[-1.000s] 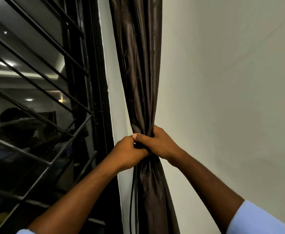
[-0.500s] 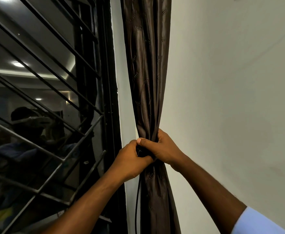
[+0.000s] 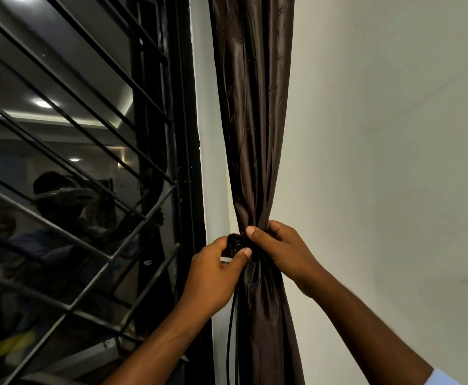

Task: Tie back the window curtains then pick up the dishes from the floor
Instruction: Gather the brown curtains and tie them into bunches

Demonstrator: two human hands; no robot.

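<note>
A dark brown satin curtain (image 3: pixel 250 112) hangs gathered into a narrow bundle against the white wall (image 3: pixel 380 162), just right of the black window frame (image 3: pixel 184 134). It is pinched to a waist low in the view, where both hands meet. The left hand (image 3: pixel 213 276) curls its fingers and thumb round a small dark knot of tie-back (image 3: pixel 234 244) at the curtain's left edge, the thumb tip pressed on the fabric. The right hand (image 3: pixel 285 251) wraps round the bunched waist from the right, its thumb laid over the top of the knot; both hands are clamped on cloth. Thin black cords (image 3: pixel 231 329) drop straight down from under the left hand along the curtain's edge. Slanted black metal bars (image 3: pixel 69 140) cross the dark window pane, which reflects ceiling lights. A pale blue sleeve (image 3: pixel 455 377) shows at the bottom right corner
</note>
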